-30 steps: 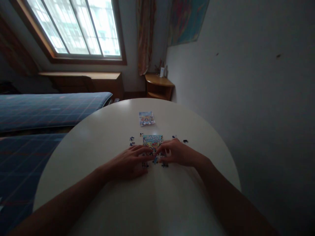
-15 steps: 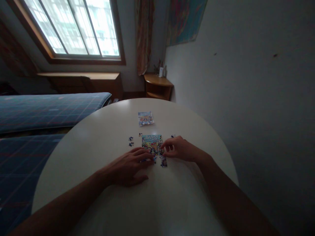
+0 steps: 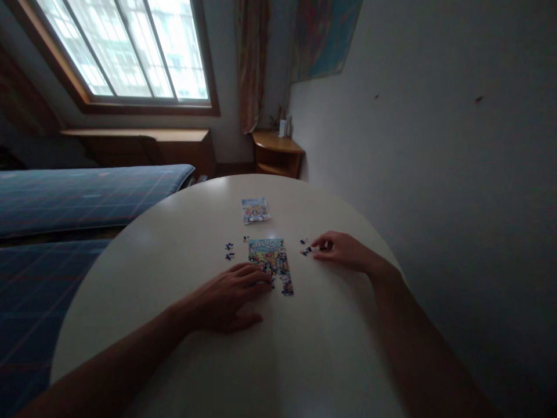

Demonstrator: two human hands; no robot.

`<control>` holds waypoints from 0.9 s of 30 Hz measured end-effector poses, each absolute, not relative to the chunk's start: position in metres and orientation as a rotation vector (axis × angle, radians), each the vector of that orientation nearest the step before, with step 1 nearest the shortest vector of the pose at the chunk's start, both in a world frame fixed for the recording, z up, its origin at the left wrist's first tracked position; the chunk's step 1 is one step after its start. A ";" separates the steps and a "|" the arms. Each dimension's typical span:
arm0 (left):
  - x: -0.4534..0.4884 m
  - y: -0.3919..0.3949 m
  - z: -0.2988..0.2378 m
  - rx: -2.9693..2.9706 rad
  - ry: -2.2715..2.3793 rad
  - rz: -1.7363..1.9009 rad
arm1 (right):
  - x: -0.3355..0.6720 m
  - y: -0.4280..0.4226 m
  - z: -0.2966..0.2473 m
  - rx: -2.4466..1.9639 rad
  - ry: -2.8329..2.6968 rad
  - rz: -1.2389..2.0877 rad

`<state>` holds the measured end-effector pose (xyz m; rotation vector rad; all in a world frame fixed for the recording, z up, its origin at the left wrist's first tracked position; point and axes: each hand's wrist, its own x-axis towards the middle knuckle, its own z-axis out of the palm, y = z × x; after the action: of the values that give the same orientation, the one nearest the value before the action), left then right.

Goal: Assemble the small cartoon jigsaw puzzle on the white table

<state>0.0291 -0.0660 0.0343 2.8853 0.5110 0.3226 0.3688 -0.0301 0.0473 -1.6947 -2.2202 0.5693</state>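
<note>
1. The jigsaw puzzle [image 3: 268,254], the thing being worked on, lies flat near the middle of the table, a small printed sheet of interlocking pieces. Its top strip is pale blue with lettering; below that the print is crowded and multicoloured, and its lower edge is ragged, with a tab-like part at the lower right.
2. The round table [image 3: 183,232] has a smooth, pale top with a soft sheen, brightest at the far left edge.
3. The left hand [image 3: 235,295] rests palm down, fingers stretched out and relaxed over the puzzle's lower left, grasping nothing visible.
4. The right hand [image 3: 342,251] is curled beside the right-hand loose pieces [image 3: 305,251], thumb and fingertips bent towards each other; whether a piece sits between them, I cannot tell.
5. More knobbed left-hand pieces [image 3: 229,255] lie left of the puzzle, and one small piece [image 3: 246,238] is just beside its upper left corner.
6. A creased, roughly rectangular printed packet [image 3: 255,210] lies beyond the puzzle.
7. The left fingers hide the puzzle's lower left part; both forearms are cut off by the lower edge. Dim light blurs the fine print.
</note>
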 end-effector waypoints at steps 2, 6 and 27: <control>0.030 -0.066 0.034 2.871 0.507 0.344 | 0.374 -0.029 0.045 -1.760 -2.200 0.607; 0.028 -0.062 0.033 2.845 0.511 0.345 | 0.377 -0.029 0.044 -1.777 -2.184 0.652; -0.031 -0.007 0.013 2.647 1.377 0.492 | 0.389 -0.022 0.031 -1.747 -2.096 0.539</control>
<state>-0.0305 -0.0068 0.0135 2.6468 1.3771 0.4922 0.3889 -0.0218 0.0312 -1.7467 -2.0961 0.5387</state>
